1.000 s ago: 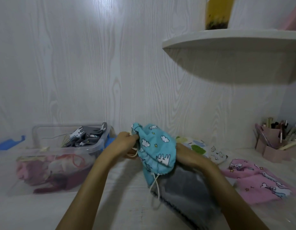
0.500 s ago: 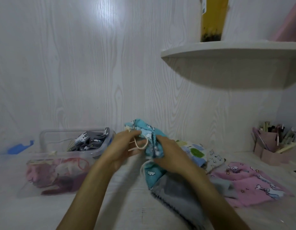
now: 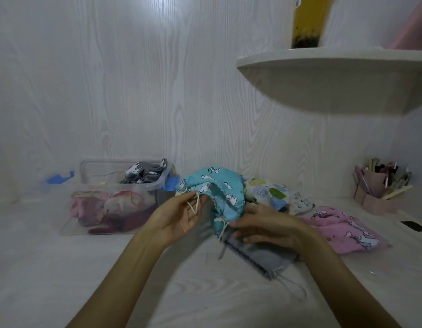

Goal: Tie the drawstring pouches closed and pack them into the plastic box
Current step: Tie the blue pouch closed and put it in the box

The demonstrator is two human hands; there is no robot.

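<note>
Fingers (image 3: 181, 218) of the left hand (image 3: 179, 221) are seen half curled, palm turned up, with a loop of cream drawstring (image 3: 194, 205) pinched between thumb and fingertips at the gathered mouth of a turquoise pouch (image 3: 219, 192). The right hand (image 3: 264, 229) is held at 3 o'clock from the left one, its fingers stretched out nearly flat and loosely spread; whether anything is gripped by them cannot be told, as the hand is blurred, though its fingertips lie just beside the pouch's lower corner and a second knotted cord end (image 3: 223, 224). The pouch is printed with white clouds and animals and is held above the white desk (image 3: 63, 268), between the two hands. Beneath the right hand a grey cloth piece (image 3: 259, 256) lies flat on the desk. At 3 o'clock from the pouch a pale pouch with green and blue spots (image 3: 266, 191) is seen, and at 4 o'clock a pink printed pouch (image 3: 342, 229) is spread on the desk. At 9 o'clock from the hands the clear plastic box (image 3: 124, 188) stands against the wall, already loaded with pink, maroon and grey pouches; a blue clip shows at its right rim. A pink holder of pens (image 3: 375, 195) stands at the far right, under a curved white shelf (image 3: 335, 74).
</note>
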